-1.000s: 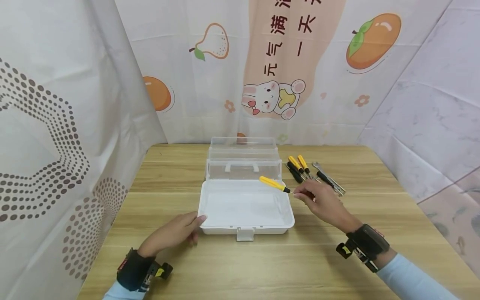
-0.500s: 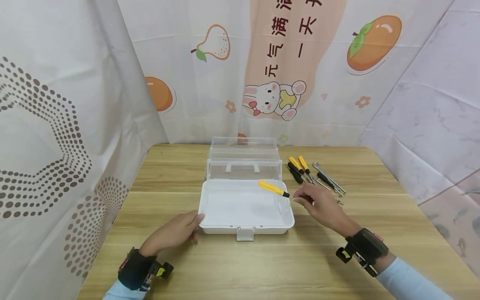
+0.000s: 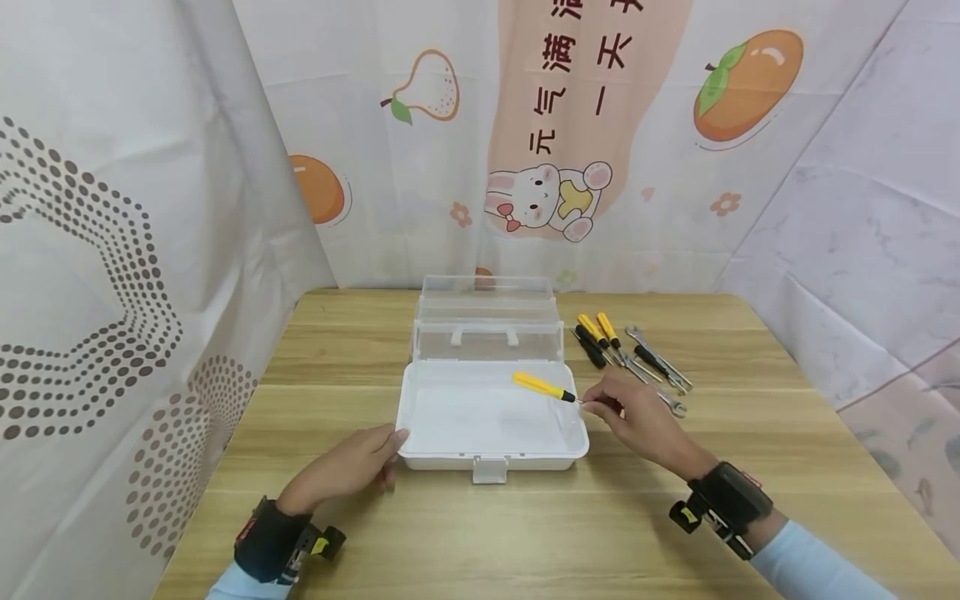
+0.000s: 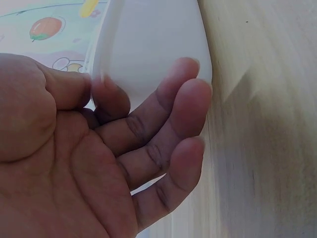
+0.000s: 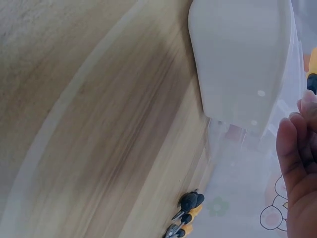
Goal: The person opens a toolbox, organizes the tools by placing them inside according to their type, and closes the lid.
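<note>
A white toolbox [image 3: 442, 461] stands with its clear lid [image 3: 487, 343] raised at the back. At its front left corner my left hand [image 3: 348, 462] pinches the rim between thumb and index finger; in the left wrist view the other fingers [image 4: 185, 106] curl loosely beside the wall. Over the box's right side, my right hand [image 3: 637, 417] pinches a yellow-and-black screwdriver [image 3: 538, 386] by its metal shaft. The handle points left above the tray. Only part of that handle [image 5: 312, 74] shows at the edge of the right wrist view.
Behind my right hand lie several screwdrivers [image 3: 595, 331] with yellow or black handles. Wrenches [image 3: 660, 358] lie beside them, one partly behind the hand. The wooden table [image 3: 480, 542] ends at a printed curtain [image 3: 360, 250] at the back.
My right hand has brought the screwdriver slightly lower and nearer the front, over the toolbox. More of a wrench shows behind that hand. The left hand has stayed at the rim.
</note>
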Demonstrator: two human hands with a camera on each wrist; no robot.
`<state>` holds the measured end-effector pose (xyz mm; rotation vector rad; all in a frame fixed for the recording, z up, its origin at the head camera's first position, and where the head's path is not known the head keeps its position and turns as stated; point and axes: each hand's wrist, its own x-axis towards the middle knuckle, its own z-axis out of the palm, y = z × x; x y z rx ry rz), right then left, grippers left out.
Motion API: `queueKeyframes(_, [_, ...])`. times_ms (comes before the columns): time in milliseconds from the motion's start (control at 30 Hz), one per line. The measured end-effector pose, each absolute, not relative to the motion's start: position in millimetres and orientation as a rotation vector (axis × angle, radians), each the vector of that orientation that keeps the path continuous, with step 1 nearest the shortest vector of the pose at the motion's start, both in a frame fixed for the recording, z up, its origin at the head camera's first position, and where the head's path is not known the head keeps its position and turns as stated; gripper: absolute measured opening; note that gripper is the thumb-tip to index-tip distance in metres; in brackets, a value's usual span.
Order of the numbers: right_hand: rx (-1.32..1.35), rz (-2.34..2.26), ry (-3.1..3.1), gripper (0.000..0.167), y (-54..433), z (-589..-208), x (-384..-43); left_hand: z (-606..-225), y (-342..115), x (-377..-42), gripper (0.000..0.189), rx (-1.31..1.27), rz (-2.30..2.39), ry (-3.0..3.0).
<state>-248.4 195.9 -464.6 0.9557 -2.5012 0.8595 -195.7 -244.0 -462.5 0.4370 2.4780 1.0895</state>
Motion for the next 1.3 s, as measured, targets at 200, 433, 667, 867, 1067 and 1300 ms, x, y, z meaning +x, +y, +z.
queueKeyframes(200, [0.958,0.864,-2.518,0.011,194,-464,-250,-461,-245,-197,0.049,0.450,1.115,2.454])
queueKeyframes(433, [0.973,0.851,-2.500,0.020,190,-464,-251,-458,-244,-194,0.049,0.441,1.134,2.440])
queueKeyframes(667, [1.000,0.817,-2.482,0.022,185,-461,-250,-459,-244,-195,0.048,0.433,1.109,2.473])
queueKeyframes(867, [0.996,0.822,-2.500,0.019,183,-461,-247,-461,-243,-198,0.048,0.433,1.077,2.537])
queueKeyframes(1067, [1.003,0.847,-2.516,0.018,182,-463,-247,-461,-243,-199,0.046,0.383,1.088,2.564])
queueKeyframes(1300, [0.986,0.853,-2.536,0.022,179,-464,-246,-459,-243,-198,0.046,0.410,1.102,2.544])
